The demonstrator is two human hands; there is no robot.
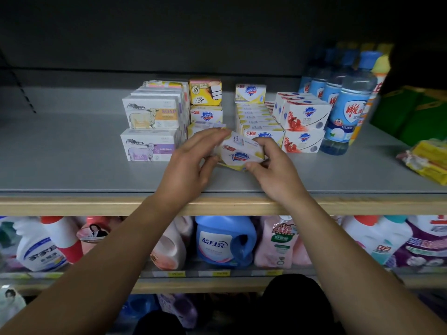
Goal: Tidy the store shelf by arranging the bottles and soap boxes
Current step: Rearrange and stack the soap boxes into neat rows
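Between both hands (191, 163) (273, 170), the soap box (238, 153) (tilted) is gripped.

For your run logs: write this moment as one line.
step: placing soap | hands: left, right both grip soap box | box: tilted | shelf

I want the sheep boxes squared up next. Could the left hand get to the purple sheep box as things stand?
Probably yes, once freed. The left hand helps the right hand hold a yellow soap box; the purple sheep box sits just left of it at the stack's front, bare shelf before it.
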